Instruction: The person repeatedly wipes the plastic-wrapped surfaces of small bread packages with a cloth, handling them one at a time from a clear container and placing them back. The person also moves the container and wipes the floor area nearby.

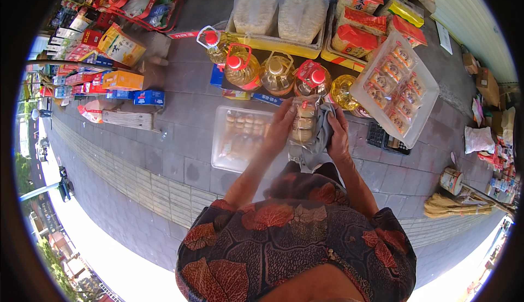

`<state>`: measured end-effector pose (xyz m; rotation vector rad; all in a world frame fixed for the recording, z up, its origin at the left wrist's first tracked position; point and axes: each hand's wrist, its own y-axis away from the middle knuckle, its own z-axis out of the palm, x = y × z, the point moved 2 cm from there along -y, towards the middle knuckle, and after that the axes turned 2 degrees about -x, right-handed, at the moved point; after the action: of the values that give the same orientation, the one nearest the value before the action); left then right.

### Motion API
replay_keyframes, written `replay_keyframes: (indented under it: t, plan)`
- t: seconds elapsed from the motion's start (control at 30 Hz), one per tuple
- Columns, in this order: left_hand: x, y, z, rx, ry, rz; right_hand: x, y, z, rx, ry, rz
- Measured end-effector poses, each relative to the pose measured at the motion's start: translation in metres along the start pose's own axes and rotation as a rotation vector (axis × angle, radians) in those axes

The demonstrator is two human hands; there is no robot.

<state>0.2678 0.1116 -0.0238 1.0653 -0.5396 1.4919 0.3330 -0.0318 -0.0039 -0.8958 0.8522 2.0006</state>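
In my left hand (281,124) is a clear plastic pack of round pastries (304,122), held upright in front of my body. My right hand (338,132) grips a grey cloth (324,132) against the right side of that pack. Below and left of my hands, a translucent plastic tray (220,142) on the paving holds more packs of small round pastries (245,125). Up to the right, a second translucent tray (425,115) sits tilted, with several individually wrapped pastries (394,71) in it.
Several cooking oil bottles (242,70) line the front of the display. Behind them stand yellow-edged crates (282,47) with bagged pale food (303,15) and red noodle packs (355,40). Boxes (123,81) are stacked left. A black crate (380,136) and a straw broom (454,206) lie right.
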Motion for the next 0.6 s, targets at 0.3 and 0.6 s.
replay_keyframes:
  t: [0.3,0.6]
  plan:
    - [-0.002,0.011,0.023,0.094,-0.266,0.191,0.014,-0.023,0.002,-0.003,0.487,-0.322]
    - [0.001,0.012,0.016,0.203,-0.127,0.189,0.025,-0.021,-0.002,-0.057,0.557,-0.184]
